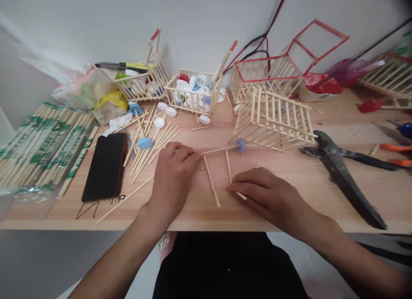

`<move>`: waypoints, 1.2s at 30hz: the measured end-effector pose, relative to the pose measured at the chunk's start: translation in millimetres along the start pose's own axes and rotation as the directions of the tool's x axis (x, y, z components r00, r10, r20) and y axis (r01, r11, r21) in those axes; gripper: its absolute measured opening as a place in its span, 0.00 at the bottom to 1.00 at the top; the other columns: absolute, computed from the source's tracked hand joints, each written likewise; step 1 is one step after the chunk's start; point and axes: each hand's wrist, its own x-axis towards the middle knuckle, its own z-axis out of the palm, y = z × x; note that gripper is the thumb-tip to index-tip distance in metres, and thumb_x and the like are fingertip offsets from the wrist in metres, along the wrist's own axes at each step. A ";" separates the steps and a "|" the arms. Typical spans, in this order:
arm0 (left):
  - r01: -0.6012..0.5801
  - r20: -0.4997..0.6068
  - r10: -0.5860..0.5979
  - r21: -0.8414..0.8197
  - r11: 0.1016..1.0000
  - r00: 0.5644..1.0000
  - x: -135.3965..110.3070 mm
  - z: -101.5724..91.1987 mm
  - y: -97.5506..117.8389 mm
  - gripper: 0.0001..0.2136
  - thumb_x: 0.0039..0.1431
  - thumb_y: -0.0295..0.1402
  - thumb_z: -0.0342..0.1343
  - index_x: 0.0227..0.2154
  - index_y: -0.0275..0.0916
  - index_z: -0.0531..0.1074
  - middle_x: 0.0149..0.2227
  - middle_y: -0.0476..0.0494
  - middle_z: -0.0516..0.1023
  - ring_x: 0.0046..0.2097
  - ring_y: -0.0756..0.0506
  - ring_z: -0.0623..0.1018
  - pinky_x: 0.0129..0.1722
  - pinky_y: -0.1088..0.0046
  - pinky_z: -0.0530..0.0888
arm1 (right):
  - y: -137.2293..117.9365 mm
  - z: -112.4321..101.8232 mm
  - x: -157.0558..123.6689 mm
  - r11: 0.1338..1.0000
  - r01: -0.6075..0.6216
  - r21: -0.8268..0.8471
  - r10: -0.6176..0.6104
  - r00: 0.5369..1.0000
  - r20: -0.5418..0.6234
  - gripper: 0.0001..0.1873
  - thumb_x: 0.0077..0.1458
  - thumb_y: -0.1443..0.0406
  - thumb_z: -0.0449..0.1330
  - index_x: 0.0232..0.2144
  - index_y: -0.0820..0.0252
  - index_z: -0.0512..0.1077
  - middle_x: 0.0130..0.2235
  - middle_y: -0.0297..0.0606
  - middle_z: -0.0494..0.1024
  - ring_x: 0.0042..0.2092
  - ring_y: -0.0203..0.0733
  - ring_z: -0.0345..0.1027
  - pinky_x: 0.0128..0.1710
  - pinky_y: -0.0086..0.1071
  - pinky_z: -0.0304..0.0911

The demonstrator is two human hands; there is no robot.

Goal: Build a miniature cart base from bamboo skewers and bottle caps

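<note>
A small frame of wooden sticks (211, 181) lies on the table in front of me, with a crosswise stick (220, 150) at its far side. A blue bottle cap (240, 145) sits at that stick's right end. My left hand (174, 179) is closed at the left end of the crosswise stick, its fingertips partly hidden behind the knuckles. With thumb and fingers together, my right hand (267, 194) pinches the right-hand stick (228, 166) near its close end. The left-hand stick lies between my hands, touched by neither.
Behind stand stick-built carts: an unpainted one (273, 119), a red-rimmed one (267, 67) and a cap-filled one (193, 93). Black pliers (347, 174) lie right. Left are a phone (105, 167), loose sticks (151, 149) and packaged chopsticks (41, 144). The table edge (206, 225) is near me.
</note>
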 end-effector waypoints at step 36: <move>-0.151 -0.039 0.146 -0.194 0.969 0.989 -32.2 -9.4 21.9 0.12 0.59 0.21 0.53 0.44 0.39 0.73 0.44 0.42 0.76 0.51 0.43 0.69 0.51 0.61 0.69 | 5.2 -1.1 -1.0 1.000 0.005 -0.011 -0.005 1.000 -0.018 0.13 0.60 0.68 0.53 0.45 0.54 0.73 0.43 0.41 0.76 0.45 0.41 0.70 0.44 0.35 0.68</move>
